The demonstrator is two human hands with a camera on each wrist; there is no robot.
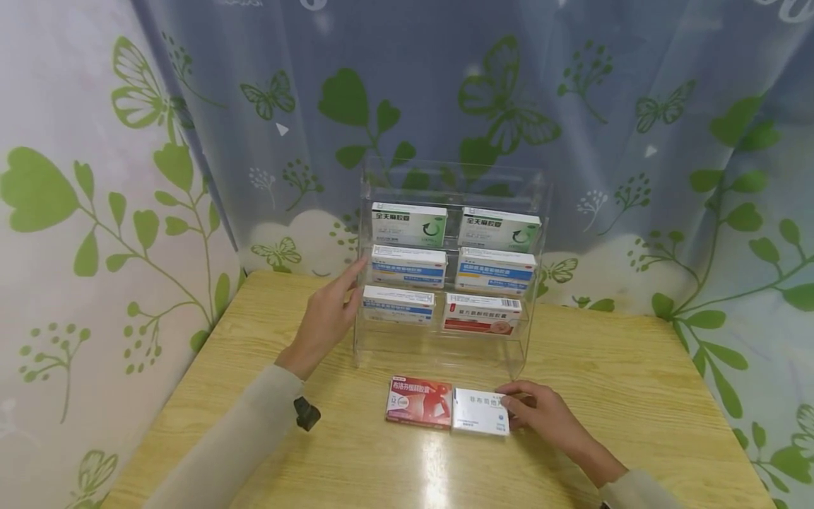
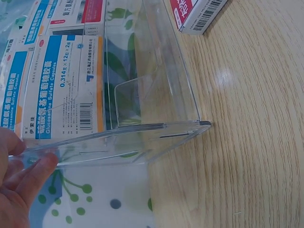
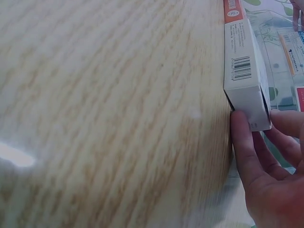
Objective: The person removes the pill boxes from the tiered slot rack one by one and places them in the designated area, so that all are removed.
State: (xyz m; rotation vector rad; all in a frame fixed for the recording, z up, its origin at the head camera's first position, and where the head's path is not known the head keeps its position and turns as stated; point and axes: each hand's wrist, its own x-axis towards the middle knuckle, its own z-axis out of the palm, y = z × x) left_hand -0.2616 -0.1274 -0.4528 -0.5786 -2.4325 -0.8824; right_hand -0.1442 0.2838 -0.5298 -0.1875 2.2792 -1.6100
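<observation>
A clear tiered display stand [image 1: 439,345] holds several medicine boxes. My left hand [image 1: 327,314] touches the stand's left side, fingers mostly straight. In the left wrist view, the thumb and fingers of that left hand [image 2: 21,178] meet the clear side panel [image 2: 128,135] near a blue and white glucosamine box [image 2: 69,85]. In front of the stand lies a white medicine box [image 1: 480,411], its right end pinched between the thumb and fingers of my right hand [image 1: 550,417]. Touching its left edge is a red medicine box [image 1: 418,403], flat on the table.
Green and white boxes [image 1: 409,225] fill the upper tier, blue and white boxes [image 1: 496,270] the middle. Below are another blue and white box [image 1: 398,305] and a red and white one [image 1: 481,314]. The wooden table [image 1: 610,382] meets a patterned curtain [image 1: 407,85] behind.
</observation>
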